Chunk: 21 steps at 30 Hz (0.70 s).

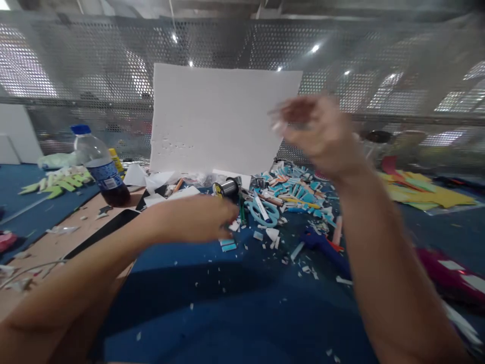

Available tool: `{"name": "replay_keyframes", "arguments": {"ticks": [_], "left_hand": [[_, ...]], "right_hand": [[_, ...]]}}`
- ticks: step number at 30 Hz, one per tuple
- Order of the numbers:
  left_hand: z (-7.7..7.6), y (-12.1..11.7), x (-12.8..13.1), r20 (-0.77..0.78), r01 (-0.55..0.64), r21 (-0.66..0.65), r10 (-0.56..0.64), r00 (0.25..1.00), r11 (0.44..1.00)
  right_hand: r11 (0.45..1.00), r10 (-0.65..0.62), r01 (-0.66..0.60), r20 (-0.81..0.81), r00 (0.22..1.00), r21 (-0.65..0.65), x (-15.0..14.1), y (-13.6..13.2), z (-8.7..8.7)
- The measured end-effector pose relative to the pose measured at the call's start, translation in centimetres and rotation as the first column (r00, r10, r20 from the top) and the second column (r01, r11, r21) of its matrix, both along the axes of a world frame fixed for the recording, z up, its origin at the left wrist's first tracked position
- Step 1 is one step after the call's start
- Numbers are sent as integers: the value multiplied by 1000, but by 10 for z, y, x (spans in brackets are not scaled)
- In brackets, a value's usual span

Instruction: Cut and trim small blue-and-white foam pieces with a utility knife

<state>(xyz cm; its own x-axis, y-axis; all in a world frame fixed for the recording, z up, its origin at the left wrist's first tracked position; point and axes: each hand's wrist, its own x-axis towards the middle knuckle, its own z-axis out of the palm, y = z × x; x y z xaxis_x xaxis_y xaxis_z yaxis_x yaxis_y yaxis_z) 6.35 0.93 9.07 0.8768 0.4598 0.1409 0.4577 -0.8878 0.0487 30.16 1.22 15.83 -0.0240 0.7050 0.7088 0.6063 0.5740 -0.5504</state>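
My right hand (318, 134) is raised, blurred by motion, at the right edge of a large white foam sheet (220, 119) that stands upright in front of me; its fingers seem pinched on that edge. My left hand (197, 218) reaches forward low over the blue table (235, 308), fingers smeared, close to a small dark tape roll (226, 188) and light-blue scissors (261, 210). What the left hand touches I cannot make out.
A plastic bottle with blue cap (99, 164) stands at left on a brown board (53, 242). Cut blue and white scraps (299, 194) litter the middle. A blue glue gun (322, 242) lies right of centre. Yellow sheets (428, 194) lie far right, green pieces (56, 183) far left.
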Motion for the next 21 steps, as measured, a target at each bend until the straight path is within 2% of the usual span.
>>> {"name": "replay_keyframes", "arguments": {"ticks": [1, 3, 5, 7, 10, 14, 17, 21], "left_hand": [[-2, 22, 13, 40, -57, 38, 56, 998, 998], [-14, 60, 35, 136, -213, 99, 199, 970, 972], [-35, 88, 50, 189, -325, 108, 301, 935, 940], [-57, 107, 54, 196, -383, 87, 362, 912, 920], [-79, 127, 48, 174, -372, 44, 360, 917, 927], [-83, 144, 37, 188, -356, 19, 347, 919, 934], [-84, 150, 35, 196, -327, 2, 320, 927, 945], [-95, 150, 38, 210, -284, -37, 285, 935, 958]], "right_hand": [[989, -22, 26, 34, 999, -143, -1, 18, -11], [955, -37, 56, 70, 997, -291, 0, 52, -39], [919, -29, 62, 90, 996, -390, 2, 77, -67], [886, -4, 43, 85, 996, -462, 3, 93, -92], [858, 7, 16, 43, 999, -514, -4, 106, -123], [856, 23, -44, -47, 999, -516, -23, 115, -153], [858, 72, -95, -66, 995, -504, -34, 114, -167], [862, 133, -119, -6, 991, -492, -39, 108, -173]]}}
